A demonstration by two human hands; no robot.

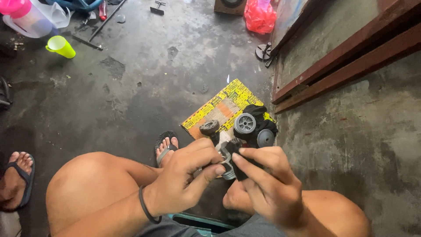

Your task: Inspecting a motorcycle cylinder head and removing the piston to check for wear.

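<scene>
From where I watch, far left on the stained concrete floor sits a clear jug with a pink lid and beside it a lime-green cup lying tilted. Moving in, my left hand has its fingers curled shut around the near side of a small grey metal part, thumb pressed against it; a dark band circles that wrist. The part sits between both hands, above my knees, its long axis running roughly up and down in view, lower end toward me; it looks ribbed and silvery with black pieces attached, though I cannot tell its exact shape. My right hand pinches it from the other side, fingers closed on its black portion. Just beyond lie a yellow patterned card bearing small grey wheels and a black cloth.
</scene>
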